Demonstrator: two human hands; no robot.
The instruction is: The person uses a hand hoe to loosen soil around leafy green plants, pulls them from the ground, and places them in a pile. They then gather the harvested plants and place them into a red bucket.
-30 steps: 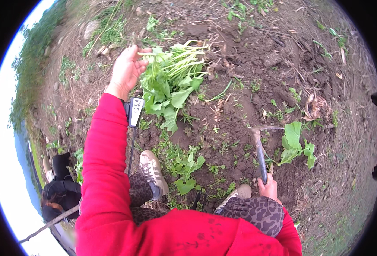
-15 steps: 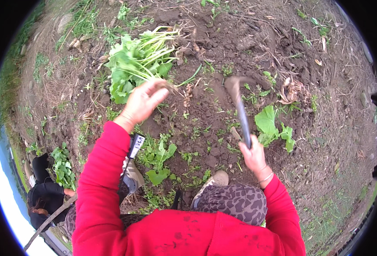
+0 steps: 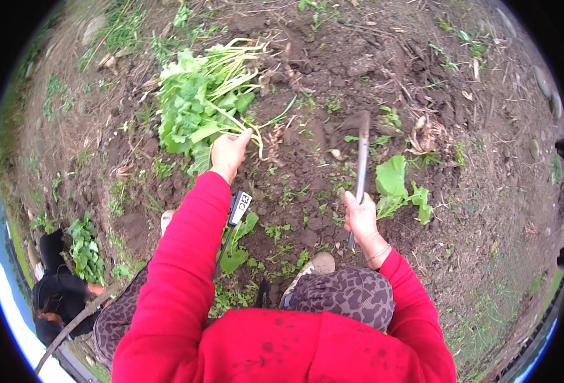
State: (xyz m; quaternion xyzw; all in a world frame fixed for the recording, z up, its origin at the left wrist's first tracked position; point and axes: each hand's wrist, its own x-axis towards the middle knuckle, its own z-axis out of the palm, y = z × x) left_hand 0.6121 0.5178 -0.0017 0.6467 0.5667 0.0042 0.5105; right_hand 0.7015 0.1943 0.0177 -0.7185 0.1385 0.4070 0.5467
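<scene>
My left hand (image 3: 229, 153) is closed at the stalk of a leafy green (image 3: 257, 142), by the lower right edge of a pile of leafy greens (image 3: 189, 96). The pile lies with pale stems toward the upper right and leaves to the left. My right hand (image 3: 360, 217) grips the handle of a short hand hoe (image 3: 362, 156). Its head points away from me at the soil, seen nearly edge-on. Right of the hoe stands a broad-leaved green plant (image 3: 392, 177). Another leafy plant (image 3: 236, 252) grows below my left wrist, partly covered by my sleeve.
Brown soil (image 3: 307, 210) with small weeds and dry stalks spreads around. Dry husk-like leaves (image 3: 424, 135) lie at the right. At the far left a person in dark clothes (image 3: 65, 293) is beside more greens (image 3: 87, 249). My shoe (image 3: 320, 263) and a small black-and-white device (image 3: 239, 207) are near.
My left hand has moved down and slightly right, its fingers now at the stalk beside the pile. The hoe has turned more upright, and my right hand has shifted slightly left.
</scene>
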